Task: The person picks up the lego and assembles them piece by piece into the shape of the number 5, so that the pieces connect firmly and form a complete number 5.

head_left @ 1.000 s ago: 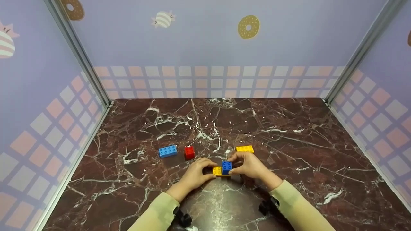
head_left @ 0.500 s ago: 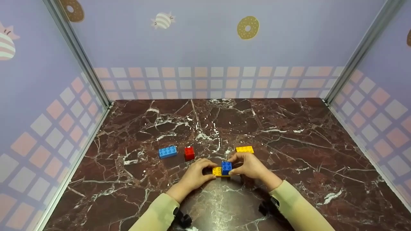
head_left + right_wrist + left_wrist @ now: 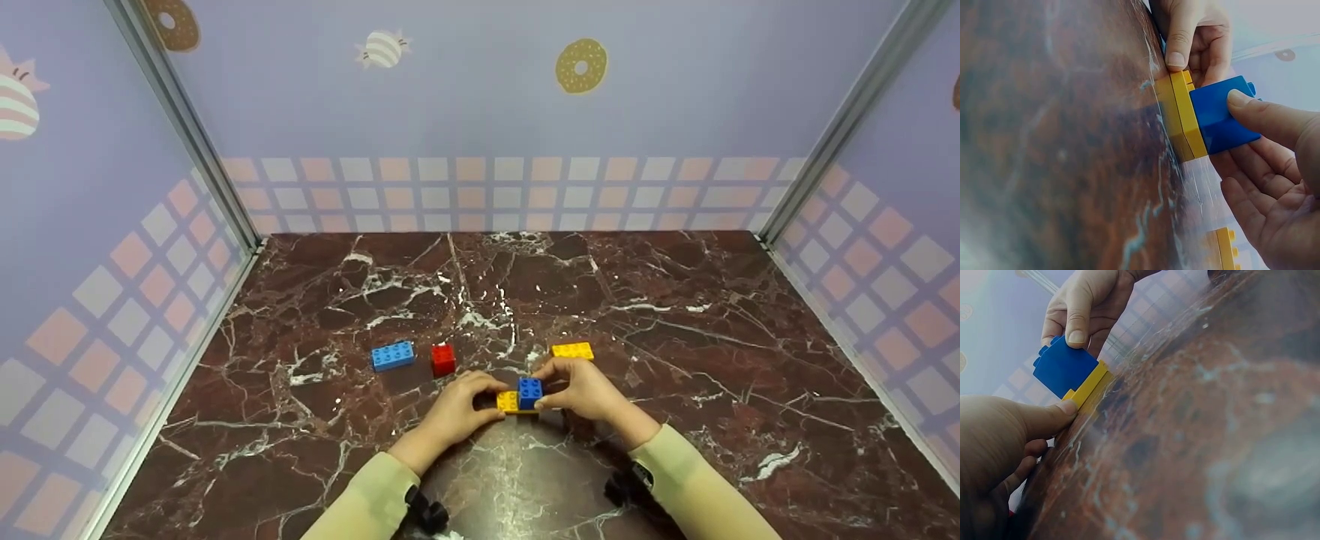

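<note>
A flat yellow building brick [image 3: 508,403] lies on the table near the front, its left studs bare. On its right half sits a dark blue building brick [image 3: 530,392], flaring wider toward the top in the wrist views. My left hand [image 3: 455,409] pinches the yellow brick's left end, with the thumb [image 3: 1050,417] at its near side. My right hand [image 3: 586,390] pinches the blue brick between thumb [image 3: 1266,115] and fingers. In the right wrist view the blue brick [image 3: 1221,118] stands against the yellow brick's [image 3: 1188,112] studded face.
Beyond the hands lie a light blue brick [image 3: 393,355], a red brick [image 3: 442,360] and another flat yellow brick [image 3: 572,351], this last just behind my right hand. Patterned panels [image 3: 480,112] enclose the marbled table [image 3: 300,450] at the back and sides.
</note>
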`<state>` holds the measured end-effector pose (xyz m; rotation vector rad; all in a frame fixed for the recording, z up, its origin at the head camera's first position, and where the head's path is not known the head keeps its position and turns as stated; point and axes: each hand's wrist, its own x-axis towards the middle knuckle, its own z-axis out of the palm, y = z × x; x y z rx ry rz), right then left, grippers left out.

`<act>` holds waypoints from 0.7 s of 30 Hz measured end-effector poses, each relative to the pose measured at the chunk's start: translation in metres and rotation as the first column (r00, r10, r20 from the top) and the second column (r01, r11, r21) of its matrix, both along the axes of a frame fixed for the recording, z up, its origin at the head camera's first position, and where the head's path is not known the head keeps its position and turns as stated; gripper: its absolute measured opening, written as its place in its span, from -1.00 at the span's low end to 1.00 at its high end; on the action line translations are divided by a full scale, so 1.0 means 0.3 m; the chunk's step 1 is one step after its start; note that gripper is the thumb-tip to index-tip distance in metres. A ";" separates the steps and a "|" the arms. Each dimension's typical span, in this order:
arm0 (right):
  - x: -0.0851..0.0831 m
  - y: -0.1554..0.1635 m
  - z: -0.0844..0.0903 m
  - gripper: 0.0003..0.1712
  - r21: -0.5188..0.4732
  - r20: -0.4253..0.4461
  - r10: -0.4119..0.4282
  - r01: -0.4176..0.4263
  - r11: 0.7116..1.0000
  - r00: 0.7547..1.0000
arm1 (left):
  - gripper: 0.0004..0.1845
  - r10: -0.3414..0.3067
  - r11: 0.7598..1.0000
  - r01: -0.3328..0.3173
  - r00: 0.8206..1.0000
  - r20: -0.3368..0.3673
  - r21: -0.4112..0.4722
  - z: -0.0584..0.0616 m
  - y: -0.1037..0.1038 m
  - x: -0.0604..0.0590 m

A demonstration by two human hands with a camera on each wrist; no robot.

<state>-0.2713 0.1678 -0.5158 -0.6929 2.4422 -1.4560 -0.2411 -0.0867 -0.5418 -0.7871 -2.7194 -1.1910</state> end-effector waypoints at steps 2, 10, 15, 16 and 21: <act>0.002 -0.001 0.000 -0.65 0.000 0.001 -0.002 0.002 1.000 1.000 | -0.59 0.000 1.000 0.000 1.000 -0.001 -0.002 0.000 0.000 0.001; 0.002 -0.002 0.002 -0.64 0.017 -0.014 0.002 -0.001 1.000 1.000 | -0.59 0.006 1.000 -0.007 1.000 0.021 0.008 0.007 0.001 0.005; 0.003 0.000 0.005 -0.62 0.009 -0.018 0.004 -0.004 1.000 1.000 | -0.60 0.003 1.000 -0.003 1.000 -0.011 0.007 0.003 0.001 0.003; 0.003 0.000 0.005 -0.62 0.008 -0.016 0.003 -0.003 1.000 1.000 | -0.60 0.002 1.000 -0.002 1.000 -0.017 0.008 0.002 0.001 0.003; 0.002 0.001 0.003 -0.61 0.006 -0.012 -0.003 0.003 1.000 1.000 | -0.60 0.004 1.000 -0.004 1.000 -0.017 0.015 -0.001 0.002 0.002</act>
